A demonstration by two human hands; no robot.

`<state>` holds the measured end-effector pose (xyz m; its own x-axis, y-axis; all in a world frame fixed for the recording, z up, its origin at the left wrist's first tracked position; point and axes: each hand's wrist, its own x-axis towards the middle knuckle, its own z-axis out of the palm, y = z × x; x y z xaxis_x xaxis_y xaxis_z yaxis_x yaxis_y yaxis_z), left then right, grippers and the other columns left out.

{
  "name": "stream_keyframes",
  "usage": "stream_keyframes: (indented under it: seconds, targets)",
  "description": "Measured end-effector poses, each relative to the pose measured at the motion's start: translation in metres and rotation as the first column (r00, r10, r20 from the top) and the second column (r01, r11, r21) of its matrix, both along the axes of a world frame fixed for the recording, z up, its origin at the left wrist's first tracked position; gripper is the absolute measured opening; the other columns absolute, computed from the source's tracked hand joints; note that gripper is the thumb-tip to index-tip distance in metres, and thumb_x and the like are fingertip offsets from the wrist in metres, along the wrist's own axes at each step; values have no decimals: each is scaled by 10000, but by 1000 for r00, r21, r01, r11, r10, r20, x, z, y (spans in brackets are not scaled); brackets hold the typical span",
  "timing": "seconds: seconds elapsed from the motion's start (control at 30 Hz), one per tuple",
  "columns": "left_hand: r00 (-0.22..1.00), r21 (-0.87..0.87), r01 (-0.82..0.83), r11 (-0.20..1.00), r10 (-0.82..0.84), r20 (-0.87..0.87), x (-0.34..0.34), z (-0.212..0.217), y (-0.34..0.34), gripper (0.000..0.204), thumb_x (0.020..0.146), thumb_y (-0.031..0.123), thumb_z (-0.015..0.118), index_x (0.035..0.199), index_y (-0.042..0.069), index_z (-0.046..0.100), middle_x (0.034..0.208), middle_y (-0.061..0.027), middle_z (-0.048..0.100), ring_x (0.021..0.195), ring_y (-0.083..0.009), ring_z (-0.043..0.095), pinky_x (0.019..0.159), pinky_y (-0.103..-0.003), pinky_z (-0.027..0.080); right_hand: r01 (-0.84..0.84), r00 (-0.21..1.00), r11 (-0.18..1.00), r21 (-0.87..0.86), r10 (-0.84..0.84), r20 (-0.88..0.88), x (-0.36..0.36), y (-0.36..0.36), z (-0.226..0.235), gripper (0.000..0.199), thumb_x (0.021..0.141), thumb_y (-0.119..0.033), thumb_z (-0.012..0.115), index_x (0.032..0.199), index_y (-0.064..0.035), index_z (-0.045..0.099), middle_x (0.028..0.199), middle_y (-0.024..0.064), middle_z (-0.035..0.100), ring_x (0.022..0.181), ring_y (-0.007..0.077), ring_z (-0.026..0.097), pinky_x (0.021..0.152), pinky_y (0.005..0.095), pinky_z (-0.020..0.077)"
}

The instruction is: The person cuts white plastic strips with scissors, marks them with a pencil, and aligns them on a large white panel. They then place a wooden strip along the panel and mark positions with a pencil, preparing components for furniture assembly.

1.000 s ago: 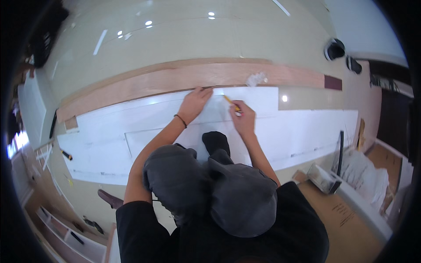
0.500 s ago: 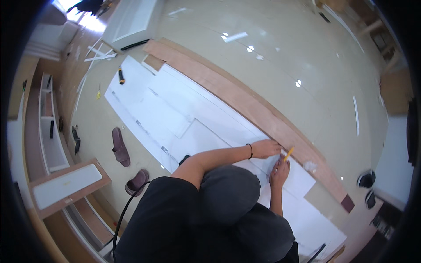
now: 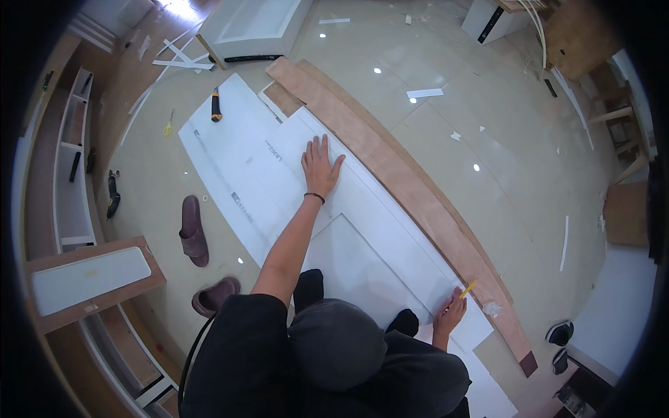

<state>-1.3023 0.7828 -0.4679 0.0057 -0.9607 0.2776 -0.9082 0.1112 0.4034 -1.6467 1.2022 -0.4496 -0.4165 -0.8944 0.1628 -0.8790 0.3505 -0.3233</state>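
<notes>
My left hand (image 3: 322, 167) lies flat on a long white board (image 3: 362, 187), fingers spread, with a dark band around the wrist. Farther right, near the board's right end, my right hand (image 3: 450, 315) is closed around a thin yellow pencil (image 3: 468, 288). Its tip and part of the fingers are hard to make out. A long reddish-brown wooden plank (image 3: 397, 174) lies along the board's far edge. Under and beside it spreads a larger white sheet (image 3: 230, 150) with printed marks. A black-and-orange utility knife (image 3: 216, 106) rests on that sheet.
Two brown slippers (image 3: 194, 233) and yellow scissors (image 3: 168, 124) lie on the floor to the left. A white cabinet box (image 3: 258, 28) stands at the back; shelving (image 3: 73, 174) lines the left. White offcut strips (image 3: 425, 93) are scattered about. Black shoes (image 3: 559, 333) sit at right.
My left hand has moved from beside the right hand, far up and left along the board, and now lies spread. My right hand still grips the pencil. The whole view has shifted.
</notes>
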Motion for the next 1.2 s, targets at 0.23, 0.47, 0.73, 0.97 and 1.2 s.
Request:
stream_keyframes:
  seconds: [0.23,0.47,0.73,0.97,1.2]
  targets:
    - [1000,53,4,999,-5,22,1,-7,-5,686,928,527,576,1471,135,428,1565,-139,321,1450,-340,245,1141,-528,172,-6,999,1000,29,7,-36,2,-2,3,370,952,-48,469,1315,14,502,1354,179,569,1264,352,532,1091,524,361]
    - [999,61,-11,998,8,44,-1,-6,-5,692,940,526,555,1490,136,400,1579,-121,313,1458,-330,238,1141,-529,170,9,1000,998,59,-7,-20,4,-2,7,325,952,-38,472,1270,12,512,1369,174,559,1271,367,523,1081,517,373]
    - [997,46,-19,999,16,73,-2,-5,-6,698,939,530,550,1496,141,391,1582,-105,316,1452,-326,247,1135,-530,182,1,1000,997,79,-1,1,1,-2,7,307,955,-47,472,1254,10,515,1359,176,567,1261,378,527,1072,521,382]
    - [996,26,-17,1000,15,84,-4,-5,-5,693,946,537,521,1486,118,404,1569,-126,330,1442,-348,263,1121,-561,197,10,1000,996,89,-12,22,3,-2,8,371,960,-52,476,1324,17,486,1376,175,557,1268,378,522,1074,522,382]
    - [997,17,-7,1000,6,74,-3,-6,-5,693,942,528,528,1484,113,404,1571,-128,326,1442,-348,263,1116,-564,197,8,1000,996,85,-10,16,3,-1,8,348,962,-50,471,1303,16,493,1384,175,552,1275,375,518,1074,525,380]
